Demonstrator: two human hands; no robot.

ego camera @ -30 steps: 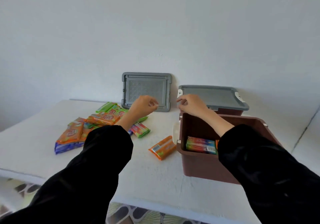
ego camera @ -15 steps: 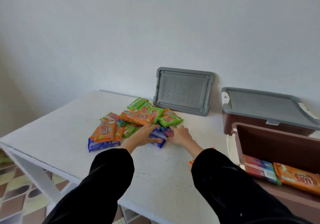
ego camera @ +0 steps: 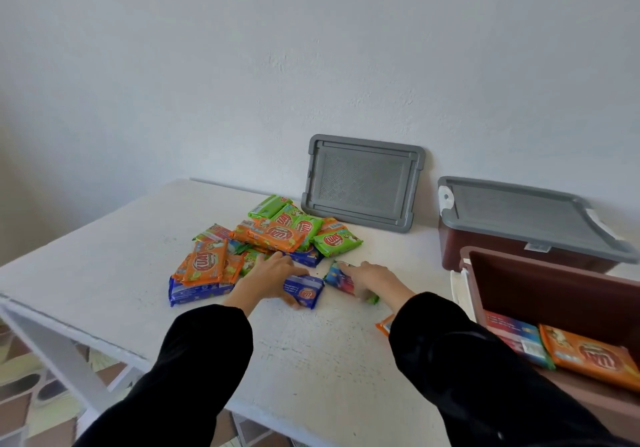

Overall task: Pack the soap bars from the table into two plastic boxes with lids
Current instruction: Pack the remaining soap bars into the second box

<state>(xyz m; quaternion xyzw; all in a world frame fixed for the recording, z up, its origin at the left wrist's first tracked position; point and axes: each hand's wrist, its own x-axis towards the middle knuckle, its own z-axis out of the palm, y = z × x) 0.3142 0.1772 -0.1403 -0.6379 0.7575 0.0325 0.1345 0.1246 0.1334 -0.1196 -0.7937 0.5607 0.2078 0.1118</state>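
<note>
A white counter with a rough, painted-looking top stands against a plain pale wall. Its far edge meets the wall, and its left corner juts out over the floor. A slanted white leg shows beneath that corner. The floor is tiled in brown, cream and grey curved shapes.

Got a messy pile of orange, green and blue soap bars on the counter, a blue bar and a blue-green bar lying just in front, a spare grey lid propped up behind, a lidded brown box to the right, and an open brown box nearer with two bars flat inside.
</note>
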